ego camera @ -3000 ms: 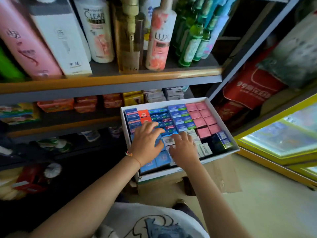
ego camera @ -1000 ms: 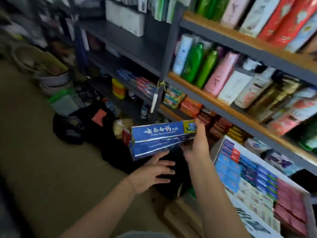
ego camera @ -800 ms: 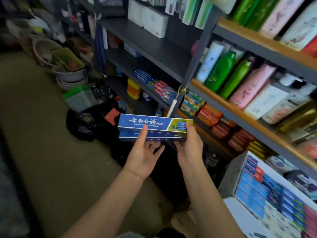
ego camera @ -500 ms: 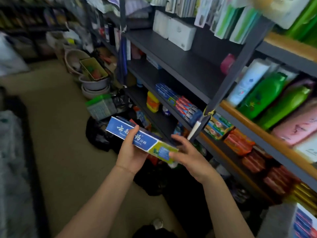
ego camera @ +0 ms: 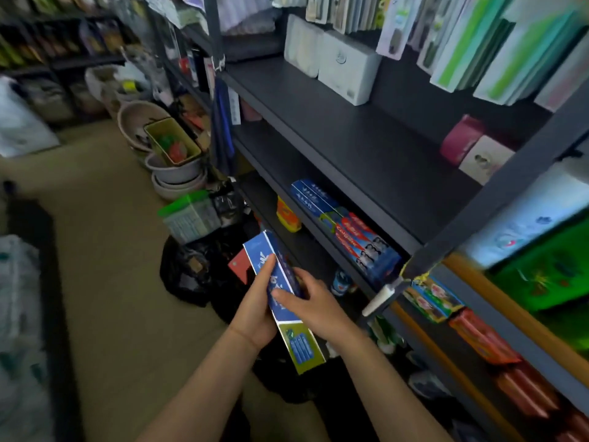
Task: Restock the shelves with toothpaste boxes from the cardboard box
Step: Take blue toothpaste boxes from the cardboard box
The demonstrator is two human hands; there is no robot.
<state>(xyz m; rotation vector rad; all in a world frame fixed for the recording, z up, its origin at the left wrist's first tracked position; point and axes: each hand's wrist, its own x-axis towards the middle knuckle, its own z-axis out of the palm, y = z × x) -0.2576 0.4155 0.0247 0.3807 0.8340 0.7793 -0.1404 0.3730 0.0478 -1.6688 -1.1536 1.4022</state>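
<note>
right now both hands carry a small stack of blue toothpaste boxes (ego camera: 280, 282), held lengthwise and pointing away toward the dark shelf (ego camera: 334, 148) on the right. the left hand (ego camera: 258, 307) cups the stack from the left side, its fingers (ego camera: 271, 266) laid up along the top face; the right hand (ego camera: 314, 306) wraps over the near half, thumb pressed across the blue panel. the yellow-green end of the stack pokes out below both palms, unsupported. the cardboard box is out of view.

on the lower shelf, matching blue boxes (ego camera: 314, 197) lie flat, with red colgate boxes (ego camera: 366, 247) just beside them, so that row looks like the likely target.

risks, as i judge them: the boxes are smooth and loose against each other, so tilting the stack nose-down could let one slide out. the shelf above hangs low over the row, and the boxes could catch its front edge. pushing in carelessly might also shove the stocked boxes askew.
</note>
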